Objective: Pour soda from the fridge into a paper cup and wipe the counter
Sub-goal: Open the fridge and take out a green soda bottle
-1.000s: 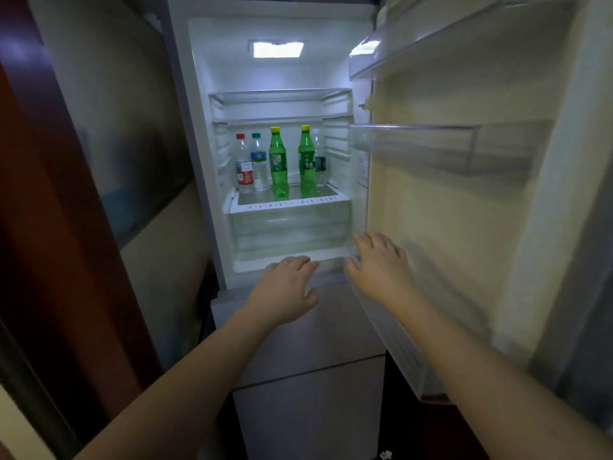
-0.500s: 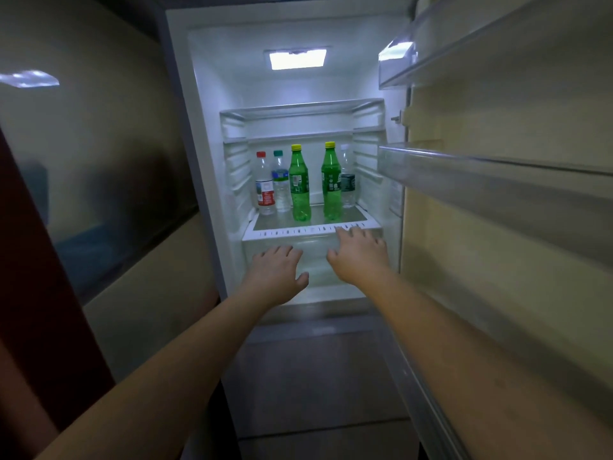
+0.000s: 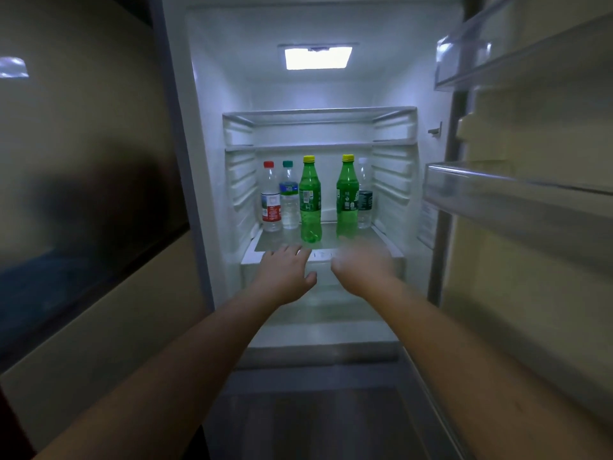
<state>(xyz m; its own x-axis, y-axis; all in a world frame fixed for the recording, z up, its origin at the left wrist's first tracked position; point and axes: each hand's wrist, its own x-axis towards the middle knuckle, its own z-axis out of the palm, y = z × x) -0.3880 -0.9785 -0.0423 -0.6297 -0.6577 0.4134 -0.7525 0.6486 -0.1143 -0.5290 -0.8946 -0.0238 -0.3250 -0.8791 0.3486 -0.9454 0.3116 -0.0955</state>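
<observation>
The fridge (image 3: pixel 212 161) stands open and lit. Two green soda bottles with yellow caps stand upright on its glass shelf (image 3: pixel 278 242), one at the middle (image 3: pixel 310 200) and one to its right (image 3: pixel 347 197). Both my hands reach in with fingers extended and hold nothing. My left hand (image 3: pixel 287 272) hovers at the shelf's front edge, just below the middle green bottle. Blurred by motion, my right hand (image 3: pixel 363 265) lies at the shelf's front edge below the right green bottle and covers its base.
Clear water bottles share the shelf: a red-capped one (image 3: pixel 271 197), a teal-capped one (image 3: pixel 289 197) and one (image 3: pixel 365 197) behind the right soda. The open fridge door (image 3: pixel 530 200) with empty racks fills the right. A wall panel (image 3: pixel 93 161) runs along the left.
Both hands have moved forward and up from below the fridge compartment to the front edge of the bottle shelf. The view has closed in on the fridge interior.
</observation>
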